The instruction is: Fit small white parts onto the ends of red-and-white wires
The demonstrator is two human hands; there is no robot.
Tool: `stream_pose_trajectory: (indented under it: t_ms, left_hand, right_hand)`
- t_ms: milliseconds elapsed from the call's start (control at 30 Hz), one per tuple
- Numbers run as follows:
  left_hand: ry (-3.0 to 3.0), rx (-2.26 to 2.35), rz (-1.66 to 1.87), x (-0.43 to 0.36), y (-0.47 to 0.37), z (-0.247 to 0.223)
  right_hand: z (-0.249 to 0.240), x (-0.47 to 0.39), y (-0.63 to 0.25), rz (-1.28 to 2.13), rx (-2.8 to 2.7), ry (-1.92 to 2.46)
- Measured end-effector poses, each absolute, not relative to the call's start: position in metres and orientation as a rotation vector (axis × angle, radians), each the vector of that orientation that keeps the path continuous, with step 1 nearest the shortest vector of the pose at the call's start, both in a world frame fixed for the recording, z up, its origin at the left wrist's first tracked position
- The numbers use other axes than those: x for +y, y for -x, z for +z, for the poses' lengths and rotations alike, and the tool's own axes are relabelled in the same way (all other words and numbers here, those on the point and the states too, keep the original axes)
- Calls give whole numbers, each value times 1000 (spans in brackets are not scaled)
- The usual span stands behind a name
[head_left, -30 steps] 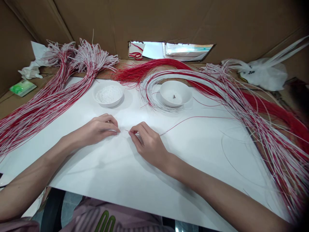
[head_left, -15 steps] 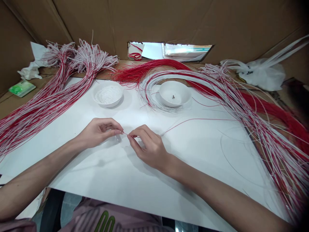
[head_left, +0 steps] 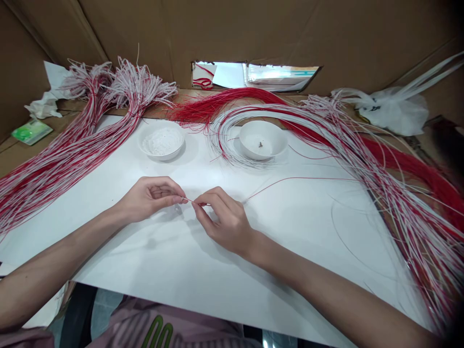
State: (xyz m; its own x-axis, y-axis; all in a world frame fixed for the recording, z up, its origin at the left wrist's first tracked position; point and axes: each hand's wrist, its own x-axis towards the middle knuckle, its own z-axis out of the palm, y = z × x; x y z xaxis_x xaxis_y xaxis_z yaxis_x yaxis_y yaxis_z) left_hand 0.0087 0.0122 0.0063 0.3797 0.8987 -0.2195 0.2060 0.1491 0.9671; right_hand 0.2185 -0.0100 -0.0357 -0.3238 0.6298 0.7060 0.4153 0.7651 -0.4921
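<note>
Above the white board (head_left: 174, 261), my left hand (head_left: 154, 197) pinches the end of a thin red strand (head_left: 290, 178) between thumb and forefinger. A short distance to its right, my right hand (head_left: 224, 217) pinches the same strand, thumb against fingertips. A short stretch of it shows between the two pinches; past my right hand it curves away to the right. Whether a white strand runs along with it I cannot tell. Behind my left hand stands a bowl (head_left: 163, 155) of white material, and behind my right hand another white bowl (head_left: 263, 153) with a small dark bit inside.
Bundles of red and white strands (head_left: 112, 125) lie along the left. More red and white strands (head_left: 391, 208) spread down the right, beside a red bundle (head_left: 250, 94). A plastic bag (head_left: 402, 113) sits at the back right. Cardboard walls (head_left: 145, 29) surround the table.
Both hands keep their pinches in almost the same place. The gap between them looks slightly wider; otherwise little differs.
</note>
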Motion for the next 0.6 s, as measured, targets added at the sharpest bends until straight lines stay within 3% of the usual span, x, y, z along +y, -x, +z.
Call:
stream_pose_trajectory:
  t_ms: [600]
  left_hand:
    - [-1420, 1122, 660, 12, -8, 5]
  right_hand:
    - [-35, -10, -219, 222, -2002, 776]
